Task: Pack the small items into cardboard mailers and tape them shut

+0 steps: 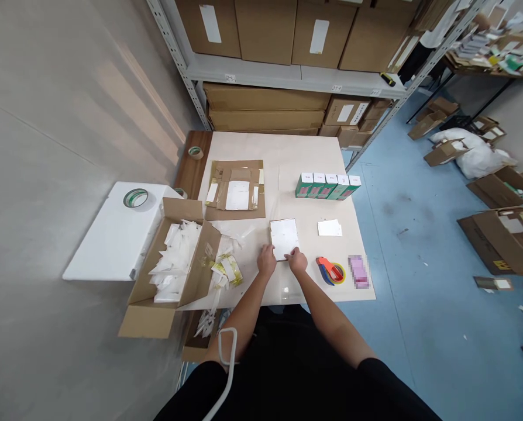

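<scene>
A flat white rectangular board (284, 236) with thin dark edges lies on the table in front of me. My left hand (267, 261) is closed on its near left corner. Along the near edge, my right hand (297, 261) pinches it toward the right corner. Just beyond is a flattened brown cardboard piece (258, 213) with a white label and tape on it. To the right lie small white cards (329, 228), scissors with orange handles (324, 263) and a yellow tape roll (341, 272).
Green-and-white boxes (327, 186) stand in a row at the table's right. An open carton (154, 327) full of white pieces stands left, by a white surface (99, 245) with a tape roll (136, 198). Shelving (261, 71) with cartons rises behind the table (305, 152).
</scene>
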Demonstrator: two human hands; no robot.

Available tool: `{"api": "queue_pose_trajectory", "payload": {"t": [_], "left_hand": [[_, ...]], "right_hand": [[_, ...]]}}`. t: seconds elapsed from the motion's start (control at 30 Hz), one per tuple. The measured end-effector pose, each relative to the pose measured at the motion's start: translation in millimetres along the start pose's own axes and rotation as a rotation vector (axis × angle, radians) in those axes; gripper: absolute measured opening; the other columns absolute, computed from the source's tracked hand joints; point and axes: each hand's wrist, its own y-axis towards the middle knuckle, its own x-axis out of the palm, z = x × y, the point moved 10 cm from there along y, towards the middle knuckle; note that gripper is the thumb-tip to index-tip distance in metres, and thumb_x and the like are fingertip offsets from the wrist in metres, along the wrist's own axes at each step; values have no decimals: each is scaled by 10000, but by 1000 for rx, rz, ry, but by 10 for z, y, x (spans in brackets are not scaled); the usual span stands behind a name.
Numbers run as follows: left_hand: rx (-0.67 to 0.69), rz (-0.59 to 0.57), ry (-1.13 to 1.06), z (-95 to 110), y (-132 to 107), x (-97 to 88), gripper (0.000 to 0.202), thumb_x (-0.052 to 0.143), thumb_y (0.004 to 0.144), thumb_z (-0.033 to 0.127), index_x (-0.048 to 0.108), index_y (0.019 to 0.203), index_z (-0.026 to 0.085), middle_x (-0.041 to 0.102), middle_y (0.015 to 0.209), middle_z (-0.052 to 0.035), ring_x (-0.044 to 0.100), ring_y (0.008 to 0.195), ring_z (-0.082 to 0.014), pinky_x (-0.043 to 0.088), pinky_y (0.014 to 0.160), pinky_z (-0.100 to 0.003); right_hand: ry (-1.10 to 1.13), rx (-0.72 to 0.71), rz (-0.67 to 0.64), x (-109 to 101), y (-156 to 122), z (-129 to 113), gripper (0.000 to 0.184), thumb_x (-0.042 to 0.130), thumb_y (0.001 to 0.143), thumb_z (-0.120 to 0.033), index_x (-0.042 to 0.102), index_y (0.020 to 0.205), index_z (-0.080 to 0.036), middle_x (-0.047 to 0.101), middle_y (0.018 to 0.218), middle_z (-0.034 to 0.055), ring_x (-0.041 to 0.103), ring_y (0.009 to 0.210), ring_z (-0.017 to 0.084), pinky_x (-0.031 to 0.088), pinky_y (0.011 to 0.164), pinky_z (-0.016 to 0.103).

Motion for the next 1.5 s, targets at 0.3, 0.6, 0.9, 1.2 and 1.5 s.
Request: {"api": "queue_pose_trajectory", "payload": {"t": [0.3, 0.6, 0.9, 1.2, 1.5], "left_hand": [[125, -399, 120, 14, 198, 485, 817, 644, 921, 488, 302, 1653, 373, 96, 1771, -72, 558, 1375, -374, 446, 1118, -472], [33, -292, 100, -191, 181, 257, 746, 286, 1038, 600, 158, 1700, 279, 40, 1770, -69, 330, 1548, -381, 280, 1241, -536], [-53, -209, -230, -488, 190, -73, 679, 469, 1022, 517, 367, 1619, 213, 270, 1722, -143, 254, 1596, -297, 233, 1279, -484], [0, 39, -574, -625, -348, -182, 894, 649, 894, 259, 219, 1677, 228, 370, 1687, -115, 411, 1521, -258, 353, 1231, -410], [-65, 50, -490, -211, -528, -487, 742, 745, 814, 192, 534, 1524, 227, 726, 1322, -75, 704, 1138, -245, 544, 1017, -366]], "right_hand": [[62, -72, 229, -159, -77, 257, 606, 719, 878, -400, 538, 1410, -172, 541, 1473, 202, 519, 1307, 368, 434, 1009, 414], [318, -357, 119, 99, -219, 128, 537, 582, 976, -495, 592, 1445, -234, 535, 1545, 134, 403, 1503, 330, 380, 1197, 508], [451, -476, 99, 331, -303, -323, 390, 541, 1010, -507, 739, 1247, -269, 604, 1468, 106, 387, 1525, 312, 375, 1215, 522], [452, -544, -38, 516, -250, -447, 679, 644, 825, -234, 533, 1494, -247, 588, 1495, 107, 543, 1404, 292, 457, 1168, 496], [440, -693, -8, 14, -246, -612, 590, 539, 790, -146, 646, 1366, -213, 674, 1360, 112, 616, 1286, 285, 497, 1118, 501]]}}
